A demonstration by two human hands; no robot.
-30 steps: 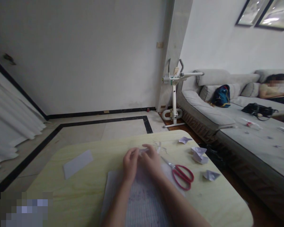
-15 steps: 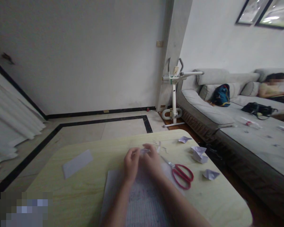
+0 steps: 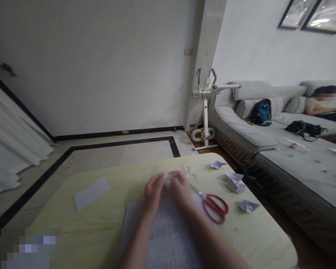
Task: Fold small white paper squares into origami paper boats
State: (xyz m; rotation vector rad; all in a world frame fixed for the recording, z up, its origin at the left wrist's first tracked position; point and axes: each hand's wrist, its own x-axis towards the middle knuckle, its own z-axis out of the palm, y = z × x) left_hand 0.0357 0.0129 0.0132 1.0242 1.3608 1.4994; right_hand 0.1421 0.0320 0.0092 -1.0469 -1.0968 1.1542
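Between my two hands is a small piece of white paper (image 3: 170, 177), mostly hidden by the fingers. My left hand (image 3: 154, 190) pinches its left side, and my right hand (image 3: 180, 188) is closed on its right side. Under my wrists lies a lined, written sheet of paper (image 3: 168, 239) on the wooden table (image 3: 95, 231). Red-handled scissors (image 3: 215, 207) rest just right of my right forearm, blades toward thin paper scraps (image 3: 188, 172). Folded paper pieces (image 3: 235, 182) sit along the table's right side. A flat paper strip (image 3: 91, 194) lies at the left.
The table's rounded far edge borders a tiled floor (image 3: 140, 153). A white exercise machine (image 3: 205, 112) stands beyond it. On the right, a grey sofa (image 3: 305, 175) holds a blue backpack (image 3: 261, 113) and a black bag (image 3: 306, 130). A person (image 3: 323, 102) sits at its far end.
My left hand has shifted slightly left, and a little more of the paper shows between the fingers. Scissors and folded papers stay where they were.
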